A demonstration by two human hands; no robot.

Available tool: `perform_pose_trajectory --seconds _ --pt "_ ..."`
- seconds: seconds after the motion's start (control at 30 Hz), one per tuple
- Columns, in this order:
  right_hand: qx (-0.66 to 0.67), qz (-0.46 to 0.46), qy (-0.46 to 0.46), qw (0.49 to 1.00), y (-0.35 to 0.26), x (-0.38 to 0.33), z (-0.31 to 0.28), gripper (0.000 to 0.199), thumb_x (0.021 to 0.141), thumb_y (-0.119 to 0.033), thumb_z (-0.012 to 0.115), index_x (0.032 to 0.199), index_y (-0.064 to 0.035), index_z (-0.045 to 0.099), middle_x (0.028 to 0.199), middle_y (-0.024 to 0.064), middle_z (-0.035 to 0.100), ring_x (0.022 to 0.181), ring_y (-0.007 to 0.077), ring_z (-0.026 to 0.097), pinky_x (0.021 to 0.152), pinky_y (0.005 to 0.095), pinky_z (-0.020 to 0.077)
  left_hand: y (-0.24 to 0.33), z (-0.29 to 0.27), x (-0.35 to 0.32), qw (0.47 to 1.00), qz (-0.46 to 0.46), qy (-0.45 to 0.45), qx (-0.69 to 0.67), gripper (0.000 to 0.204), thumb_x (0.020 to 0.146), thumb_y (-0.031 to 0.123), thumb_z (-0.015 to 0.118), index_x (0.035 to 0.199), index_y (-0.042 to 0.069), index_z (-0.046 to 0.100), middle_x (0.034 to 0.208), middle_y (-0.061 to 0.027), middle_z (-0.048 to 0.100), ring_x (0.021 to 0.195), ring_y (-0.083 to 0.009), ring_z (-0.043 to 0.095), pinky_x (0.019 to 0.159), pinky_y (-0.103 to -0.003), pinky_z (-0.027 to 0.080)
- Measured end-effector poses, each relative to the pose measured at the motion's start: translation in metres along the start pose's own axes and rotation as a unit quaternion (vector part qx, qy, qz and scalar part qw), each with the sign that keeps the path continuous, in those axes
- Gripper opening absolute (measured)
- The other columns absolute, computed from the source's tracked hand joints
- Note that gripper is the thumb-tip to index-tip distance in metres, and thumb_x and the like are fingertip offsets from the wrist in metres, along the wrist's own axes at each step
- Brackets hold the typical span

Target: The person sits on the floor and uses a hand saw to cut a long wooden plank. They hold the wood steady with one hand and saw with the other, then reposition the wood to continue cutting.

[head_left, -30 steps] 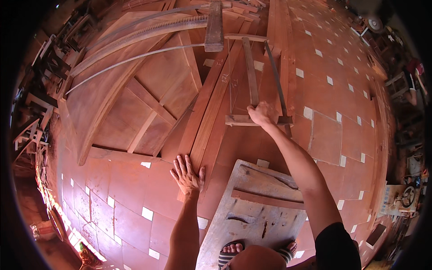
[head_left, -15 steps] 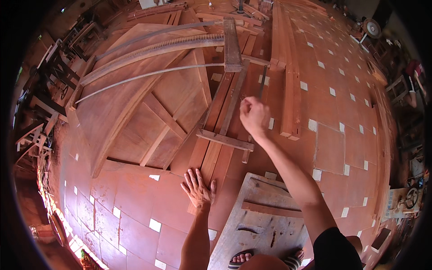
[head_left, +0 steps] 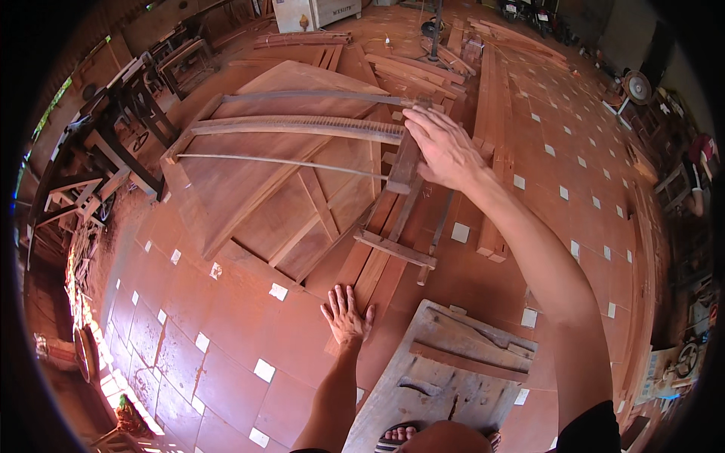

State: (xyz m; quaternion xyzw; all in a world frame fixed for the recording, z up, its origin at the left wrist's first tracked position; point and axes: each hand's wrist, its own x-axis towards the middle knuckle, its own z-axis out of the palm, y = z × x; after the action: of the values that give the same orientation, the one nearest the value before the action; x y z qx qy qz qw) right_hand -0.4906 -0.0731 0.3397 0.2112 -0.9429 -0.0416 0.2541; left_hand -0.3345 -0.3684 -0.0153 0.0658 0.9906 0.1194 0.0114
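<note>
The left hand [head_left: 349,321], fingers spread, lay on the boards [head_left: 366,272], the smaller saw [head_left: 395,248] already laid over them. The right hand [head_left: 449,151], its fingers' grip unclear, touched the larger saw [head_left: 298,127], seemingly not yet cleared from the panel [head_left: 249,185].

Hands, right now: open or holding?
Left hand: open, flat on wooden boards.
Right hand: at large wooden frame's end bar; grip cannot be told.

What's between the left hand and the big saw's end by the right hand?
In the head view: wooden boards with part of a smaller saw across them.
</note>
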Motion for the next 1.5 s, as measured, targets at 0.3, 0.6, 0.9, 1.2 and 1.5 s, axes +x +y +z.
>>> perform_pose_trajectory --seconds 0.3,0.6,0.9,1.2,1.5 --pt "0.092 -0.011 -0.084 0.992 -0.079 -0.024 -0.056 0.033 0.066 -0.011 0.086 0.095 -0.0103 0.07 0.092 0.0062 0.071 0.101 0.0269 0.067 0.105 0.0413 0.0472 0.006 0.007 -0.004 1.0 0.006 -0.003 0.007 0.088 0.098 0.067 0.044 0.165 0.014 0.026 0.174 -0.0113 0.017 0.16 -0.032 0.012 0.127 -0.059 0.004" --pt "0.104 0.17 0.135 0.971 -0.119 -0.142 -0.16 0.019 0.071 -0.01 0.078 0.088 -0.0084 0.071 0.085 0.0107 0.071 0.084 0.0347 0.068 0.076 0.0439 0.0539 -0.011 0.008 -0.003 0.998 0.024 0.032 0.047 0.086 0.099 0.067 0.041 0.166 0.015 0.025 0.173 -0.0116 0.019 0.16 -0.0328 0.013 0.127 -0.06 0.008" --pt "0.435 0.522 0.349 0.645 -0.159 -0.339 -0.2 0.027 0.093 -0.019 0.078 0.075 -0.0028 0.065 0.06 -0.0012 0.057 0.052 0.0082 0.051 0.05 0.0309 0.045 -0.066 -0.029 0.049 0.974 0.144 -0.176 0.025 0.093 0.087 0.061 0.07 0.159 0.011 0.039 0.166 -0.0177 0.035 0.151 -0.0332 0.037 0.12 -0.05 0.038" --pt "0.325 0.651 0.35 0.59 -0.149 -0.552 -0.194 0.033 0.092 -0.019 0.077 0.069 -0.0021 0.061 0.06 -0.0008 0.056 0.054 0.0094 0.05 0.049 0.0313 0.0401 0.07 -0.224 -0.037 0.852 0.307 -0.356 0.23 0.069 0.094 0.048 0.072 0.147 0.007 0.055 0.143 -0.0185 0.061 0.132 -0.0329 0.058 0.111 -0.042 0.047" --pt "0.271 0.718 0.323 0.554 -0.142 -0.646 -0.145 0.04 0.088 -0.02 0.075 0.063 0.0043 0.055 0.054 0.0046 0.048 0.054 0.0113 0.045 0.051 0.037 0.0415 0.18 -0.246 -0.164 0.764 0.447 -0.368 0.285 0.058 0.096 0.037 0.071 0.145 0.009 0.057 0.138 -0.0153 0.063 0.129 -0.033 0.059 0.108 -0.044 0.048"
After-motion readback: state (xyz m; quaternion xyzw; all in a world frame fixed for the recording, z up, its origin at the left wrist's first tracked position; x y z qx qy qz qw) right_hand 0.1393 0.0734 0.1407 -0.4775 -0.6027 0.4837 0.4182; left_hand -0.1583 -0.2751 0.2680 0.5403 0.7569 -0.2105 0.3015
